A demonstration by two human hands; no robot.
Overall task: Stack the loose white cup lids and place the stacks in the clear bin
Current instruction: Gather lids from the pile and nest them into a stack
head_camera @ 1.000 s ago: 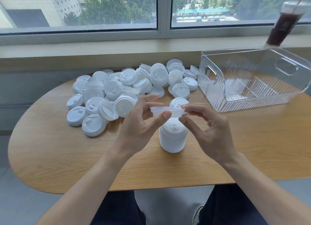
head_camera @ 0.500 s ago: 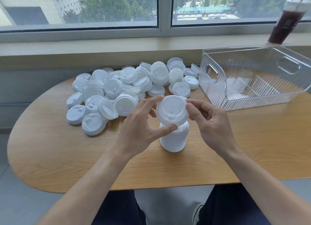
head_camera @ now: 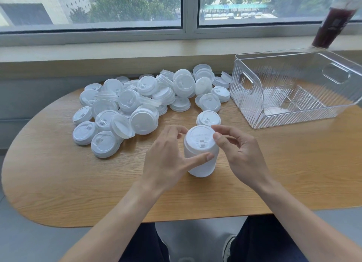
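A stack of white cup lids (head_camera: 200,155) stands upright on the oval wooden worktop (head_camera: 58,179), near its front edge, directly before the person. The top lid (head_camera: 200,137) sits level on the stack, sip tab facing the viewer.

Left hand (head_camera: 166,159): thumb stretched along the stack's front side, tip touching it below the top lid; the other fingers curl round the far left of the top lid's rim. The hand holds the stack.

Right hand (head_camera: 241,154): fingers curled, thumb tip against the right edge of the top lid, index finger arched above its rim. It pinches the top lid lightly; whether the index finger touches cannot be told.

One single lid (head_camera: 208,118) lies flat on the worktop just behind the stack. A loose pile of white lids (head_camera: 141,101) spreads over the far left of the worktop, some overlapping, some tilted on edge.

The clear bin (head_camera: 293,89), ribbed with cut-out handles, stands at the far right, well apart from the stack; no lid stack is visible inside it. A dark iced drink with a straw (head_camera: 333,20) stands on the window sill (head_camera: 117,50) behind the bin.
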